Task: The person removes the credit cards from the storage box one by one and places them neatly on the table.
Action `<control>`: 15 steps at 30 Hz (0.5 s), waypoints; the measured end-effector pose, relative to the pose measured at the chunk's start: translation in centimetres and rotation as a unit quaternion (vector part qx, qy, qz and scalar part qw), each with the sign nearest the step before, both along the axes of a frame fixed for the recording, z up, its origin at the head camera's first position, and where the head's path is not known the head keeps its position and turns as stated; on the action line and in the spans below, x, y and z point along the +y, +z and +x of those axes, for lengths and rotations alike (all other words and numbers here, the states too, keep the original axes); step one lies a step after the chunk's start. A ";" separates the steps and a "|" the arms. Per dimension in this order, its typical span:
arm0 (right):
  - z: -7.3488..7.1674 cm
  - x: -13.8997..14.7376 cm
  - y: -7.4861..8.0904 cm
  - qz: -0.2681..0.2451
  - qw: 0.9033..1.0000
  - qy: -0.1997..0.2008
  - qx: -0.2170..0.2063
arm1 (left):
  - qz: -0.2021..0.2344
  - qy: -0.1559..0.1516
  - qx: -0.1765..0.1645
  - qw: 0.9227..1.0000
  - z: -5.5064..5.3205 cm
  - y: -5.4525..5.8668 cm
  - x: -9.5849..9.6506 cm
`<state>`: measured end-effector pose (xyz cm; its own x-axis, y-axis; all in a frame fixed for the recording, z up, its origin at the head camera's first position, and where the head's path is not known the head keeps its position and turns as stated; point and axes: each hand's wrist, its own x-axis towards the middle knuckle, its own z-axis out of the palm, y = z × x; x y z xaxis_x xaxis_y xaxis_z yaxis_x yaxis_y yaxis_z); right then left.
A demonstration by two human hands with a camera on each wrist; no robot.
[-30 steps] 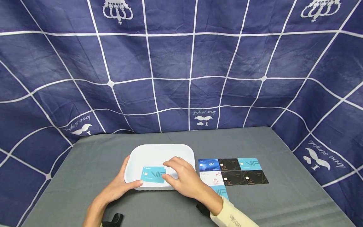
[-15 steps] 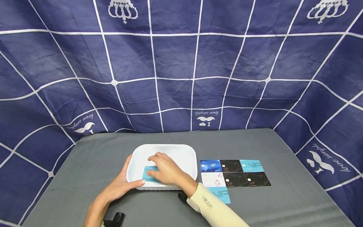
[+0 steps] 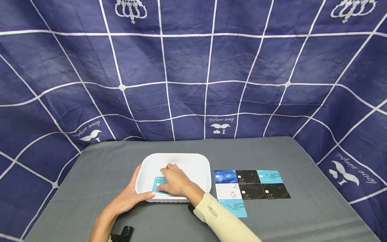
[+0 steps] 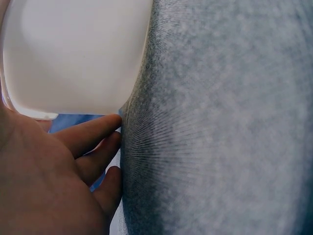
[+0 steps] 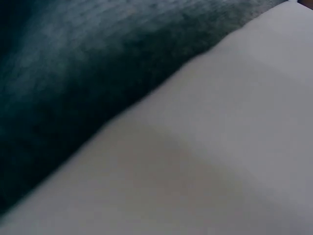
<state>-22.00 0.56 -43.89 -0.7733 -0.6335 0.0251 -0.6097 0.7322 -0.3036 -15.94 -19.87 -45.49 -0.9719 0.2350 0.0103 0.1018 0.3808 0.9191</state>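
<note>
A white, shallow tray (image 3: 193, 161) with rounded corners stands on the grey surface. Inside it, near the front, lies a teal card (image 3: 157, 182), partly covered by my right hand (image 3: 178, 183). The right thumb reaches down over the card, and the other fingers bend at its far side. Whether they pinch it is hidden. My left hand (image 3: 128, 196) spans the tray's front left corner, thumb along the front rim and fingers against the left side. In the left wrist view, the fingers (image 4: 93, 134) look nearly straight beside the tray wall (image 4: 73, 58). Blur fills the right wrist view.
Right of the tray, several cards lie flat edge to edge: a blue one (image 3: 225, 176), black ones (image 3: 252, 191), a white floral one (image 3: 226, 191) and teal ones (image 3: 232, 207). Blue gridded cloth (image 3: 187, 101) hangs behind the grey surface (image 3: 302, 222).
My right hand has come in leftward and lowered over the teal card, its thumb and fingers drawing slightly closer. The left hand keeps its place at the tray. The view has shifted slightly.
</note>
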 end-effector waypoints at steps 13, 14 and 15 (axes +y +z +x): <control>0.3 -0.1 -0.3 0.040 0.999 0.006 0.034 | -0.030 0.011 -0.011 0.999 0.1 0.3 0.0; 0.3 -0.1 -0.3 0.042 0.998 0.008 0.036 | -0.032 0.012 -0.012 0.999 0.1 0.3 0.1; 0.3 -0.1 -0.3 0.043 0.998 0.010 0.038 | -0.034 0.013 -0.014 0.999 0.1 0.4 0.1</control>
<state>-21.72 0.48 -44.15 -0.7580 -0.6517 0.0273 -0.6438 0.7407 -0.1922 -15.87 -19.80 -45.10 -0.9772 0.2098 -0.0314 0.0667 0.4443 0.8934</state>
